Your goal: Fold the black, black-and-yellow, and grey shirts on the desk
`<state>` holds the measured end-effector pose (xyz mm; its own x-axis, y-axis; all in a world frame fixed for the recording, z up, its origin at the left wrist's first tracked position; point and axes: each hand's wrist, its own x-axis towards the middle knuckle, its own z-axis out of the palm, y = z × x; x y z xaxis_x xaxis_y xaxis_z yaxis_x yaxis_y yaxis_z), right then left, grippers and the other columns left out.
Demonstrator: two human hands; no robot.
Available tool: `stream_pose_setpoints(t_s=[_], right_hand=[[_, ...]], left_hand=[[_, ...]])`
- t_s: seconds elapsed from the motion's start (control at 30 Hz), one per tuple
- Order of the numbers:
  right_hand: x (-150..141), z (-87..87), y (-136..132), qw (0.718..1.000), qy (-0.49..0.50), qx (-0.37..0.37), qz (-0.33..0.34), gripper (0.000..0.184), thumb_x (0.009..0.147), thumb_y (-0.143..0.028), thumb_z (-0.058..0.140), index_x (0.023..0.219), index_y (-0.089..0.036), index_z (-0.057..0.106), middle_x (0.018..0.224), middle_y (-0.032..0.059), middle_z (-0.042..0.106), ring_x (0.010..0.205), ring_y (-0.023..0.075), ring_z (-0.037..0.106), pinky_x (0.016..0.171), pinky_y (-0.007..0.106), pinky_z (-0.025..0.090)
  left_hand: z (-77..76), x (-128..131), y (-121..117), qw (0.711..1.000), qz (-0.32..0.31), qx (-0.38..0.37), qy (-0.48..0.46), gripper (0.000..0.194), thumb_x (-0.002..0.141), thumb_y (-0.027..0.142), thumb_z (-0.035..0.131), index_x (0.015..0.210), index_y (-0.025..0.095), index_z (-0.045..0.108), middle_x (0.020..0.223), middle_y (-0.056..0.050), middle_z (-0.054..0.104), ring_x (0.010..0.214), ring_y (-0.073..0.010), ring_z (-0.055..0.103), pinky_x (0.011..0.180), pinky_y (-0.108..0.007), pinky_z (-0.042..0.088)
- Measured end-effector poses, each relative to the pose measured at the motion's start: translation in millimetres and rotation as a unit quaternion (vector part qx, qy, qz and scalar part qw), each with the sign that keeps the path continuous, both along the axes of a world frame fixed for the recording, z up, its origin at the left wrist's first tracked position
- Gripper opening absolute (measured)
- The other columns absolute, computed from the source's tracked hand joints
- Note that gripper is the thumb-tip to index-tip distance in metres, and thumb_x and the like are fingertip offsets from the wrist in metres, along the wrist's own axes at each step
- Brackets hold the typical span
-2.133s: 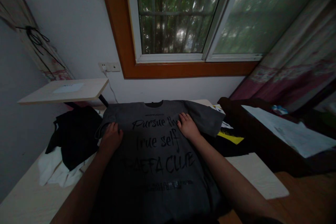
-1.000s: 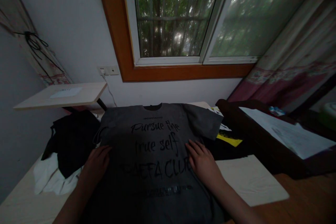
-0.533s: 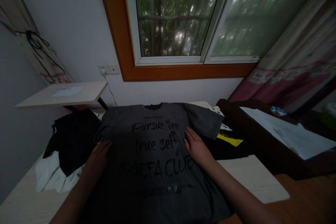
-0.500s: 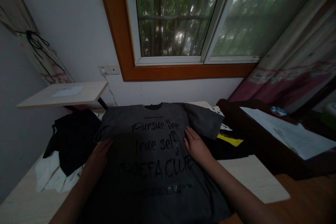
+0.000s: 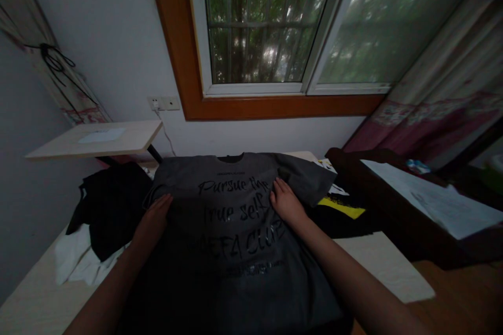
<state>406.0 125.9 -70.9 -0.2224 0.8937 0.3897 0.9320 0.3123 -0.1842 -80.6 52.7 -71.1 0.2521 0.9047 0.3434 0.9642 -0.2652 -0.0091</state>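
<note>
A dark grey T-shirt [image 5: 239,220] with black lettering lies spread in front of me, collar toward the wall. My left hand [image 5: 155,214] rests on its left side below the sleeve, fingers stretched out over the cloth. On the right half, my right hand [image 5: 286,201] lies beside the lettering with its fingers extended on the fabric. A small dark crease shows near the right fingertips. The undersides of both hands are hidden, and the lower part of the shirt is in deep shadow.
Black clothing [image 5: 112,207] and white cloth [image 5: 80,259] lie heaped at left, near a raised shelf [image 5: 133,133]. Black and yellow fabric [image 5: 346,209] lies at right on the pale tabletop [image 5: 385,267]. Beyond stands a dark brown piece of furniture [image 5: 396,204] with a paper sheet [image 5: 428,199].
Both hands have slid a little farther up the T-shirt, toward the collar, the right one also inward. The lower lettering has shifted upward, and part of it is now less visible.
</note>
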Motion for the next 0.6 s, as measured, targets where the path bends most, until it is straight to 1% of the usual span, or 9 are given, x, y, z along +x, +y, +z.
stream_pose_setpoints(t_s=[0.13,0.27,0.4,0.47,0.6], right_hand=[[-3,-2.0,20,1.000,-0.017,0.011,0.003,0.052,0.096,-0.025,0.043,0.137,0.003,0.058,0.149,0.0255,0.052,0.142,0.0321,0.046,0.121,0.045,0.036],[-7,-2.2,44,0.999,-0.028,0.018,0.006,0.051,0.095,-0.024,0.043,0.136,0.003,0.059,0.146,0.0259,0.055,0.139,0.0330,0.049,0.120,0.047,0.037],[-11,-1.7,64,1.000,-0.023,0.006,0.005,0.052,0.095,-0.024,0.044,0.136,0.005,0.058,0.145,0.0274,0.055,0.139,0.0330,0.048,0.121,0.045,0.034],[-13,-1.6,74,1.000,-0.016,0.004,0.003,0.052,0.094,-0.023,0.044,0.136,0.004,0.058,0.146,0.0263,0.055,0.139,0.0329,0.047,0.121,0.045,0.034],[-16,-1.0,91,1.000,-0.007,0.009,0.014,0.052,0.093,-0.023,0.044,0.137,0.000,0.058,0.146,0.0240,0.056,0.138,0.0340,0.048,0.120,0.050,0.034]], left_hand=[[3.6,0,17,1.000,-0.007,0.006,-0.011,0.063,0.076,-0.002,0.037,0.133,0.005,0.064,0.142,-0.018,0.062,0.134,-0.0255,0.058,0.117,-0.043,0.045],[5.4,-4,40,1.000,-0.019,-0.009,-0.016,0.063,0.074,-0.001,0.040,0.131,0.005,0.065,0.140,-0.018,0.064,0.134,-0.0263,0.058,0.117,-0.043,0.045],[3.7,-9,63,0.999,-0.001,-0.027,-0.028,0.066,0.073,-0.001,0.041,0.133,0.011,0.065,0.140,-0.015,0.065,0.134,-0.0257,0.058,0.116,-0.045,0.046],[2.2,-10,72,0.999,0.005,-0.031,-0.027,0.066,0.074,0.000,0.041,0.135,0.010,0.063,0.142,-0.015,0.063,0.136,-0.0249,0.056,0.117,-0.044,0.045],[0.9,-11,87,0.999,0.024,-0.027,-0.034,0.067,0.072,0.000,0.042,0.135,0.008,0.063,0.143,-0.016,0.062,0.137,-0.0251,0.055,0.117,-0.042,0.044]])
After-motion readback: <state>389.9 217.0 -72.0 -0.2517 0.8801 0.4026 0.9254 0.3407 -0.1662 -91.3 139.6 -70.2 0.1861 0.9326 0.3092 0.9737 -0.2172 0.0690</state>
